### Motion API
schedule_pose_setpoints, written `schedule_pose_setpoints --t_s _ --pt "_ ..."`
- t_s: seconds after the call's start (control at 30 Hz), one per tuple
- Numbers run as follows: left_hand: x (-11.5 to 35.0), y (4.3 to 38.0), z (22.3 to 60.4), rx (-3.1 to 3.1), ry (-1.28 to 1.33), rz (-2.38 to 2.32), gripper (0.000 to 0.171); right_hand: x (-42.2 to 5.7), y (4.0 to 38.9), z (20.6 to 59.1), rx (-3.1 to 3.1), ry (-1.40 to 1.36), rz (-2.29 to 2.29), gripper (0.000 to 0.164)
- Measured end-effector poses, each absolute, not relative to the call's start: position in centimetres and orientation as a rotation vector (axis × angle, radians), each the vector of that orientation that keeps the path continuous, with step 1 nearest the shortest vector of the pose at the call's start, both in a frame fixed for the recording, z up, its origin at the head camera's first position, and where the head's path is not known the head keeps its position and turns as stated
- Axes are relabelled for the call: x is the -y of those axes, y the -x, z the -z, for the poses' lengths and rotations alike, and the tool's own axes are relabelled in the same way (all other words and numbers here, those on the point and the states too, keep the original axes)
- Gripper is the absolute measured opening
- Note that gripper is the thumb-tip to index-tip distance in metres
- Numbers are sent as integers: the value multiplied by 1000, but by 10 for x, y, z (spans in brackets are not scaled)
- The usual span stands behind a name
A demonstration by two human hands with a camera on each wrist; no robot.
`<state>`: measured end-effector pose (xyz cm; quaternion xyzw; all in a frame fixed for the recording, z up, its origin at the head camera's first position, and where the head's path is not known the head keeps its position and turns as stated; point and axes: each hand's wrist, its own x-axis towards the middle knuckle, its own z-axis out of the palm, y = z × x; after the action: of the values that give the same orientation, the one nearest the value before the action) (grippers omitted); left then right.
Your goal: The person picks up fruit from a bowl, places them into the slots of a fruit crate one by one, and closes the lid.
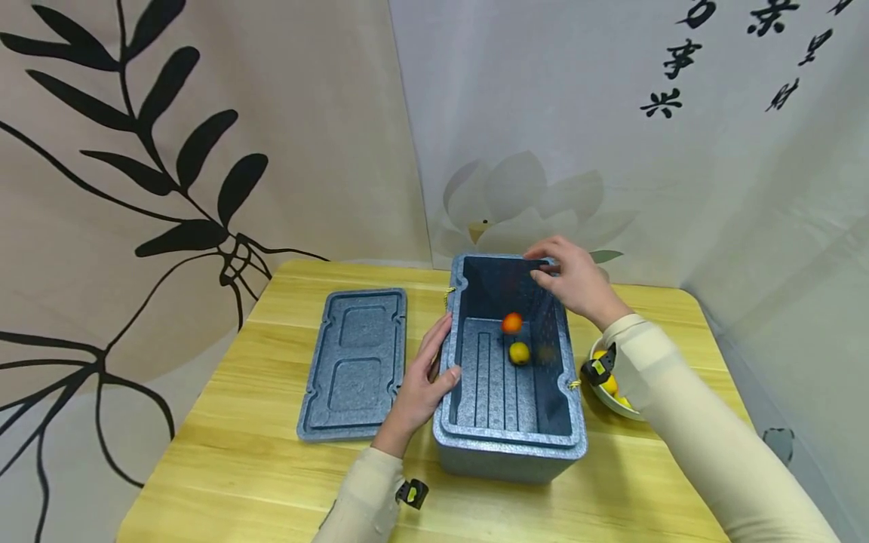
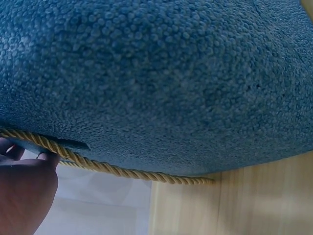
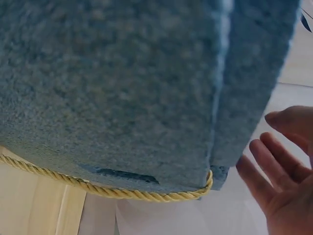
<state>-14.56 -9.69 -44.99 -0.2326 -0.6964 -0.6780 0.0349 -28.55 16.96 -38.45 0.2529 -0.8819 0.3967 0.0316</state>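
A grey-blue foam box [image 1: 509, 445] stands uncovered on the table, with gold rope [image 2: 122, 171] along its side. Inside it lie an orange fruit [image 1: 512, 323] and a yellow lemon-like fruit [image 1: 519, 353]. My left hand [image 1: 424, 381] rests along the box's left rim, fingers extended; the left wrist view catches part of it beside the rope. Over the far right corner of the box is my right hand [image 1: 573, 279], its fingers loosely bent. In the right wrist view nothing shows between those fingers [image 3: 274, 169], which are close to the box's rim.
Left of the box, a matching foam lid [image 1: 353, 366] lies flat on the wooden table [image 1: 237, 422]. A pale bowl [image 1: 621, 411] with several yellow fruits sits at the right, partly hidden by the right forearm. Printed cloth hangs behind the table.
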Motion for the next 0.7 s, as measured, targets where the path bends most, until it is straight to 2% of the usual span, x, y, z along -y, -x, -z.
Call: schedule_pose_setpoints --t_s 0.37,0.7 --pt "95 146 450 2145 684 2116 67 -177 280 389 2732 -750 -1176 27" --pt "99 158 482 2151 676 2111 70 -188 275 397 2727 -720 -1184 27"
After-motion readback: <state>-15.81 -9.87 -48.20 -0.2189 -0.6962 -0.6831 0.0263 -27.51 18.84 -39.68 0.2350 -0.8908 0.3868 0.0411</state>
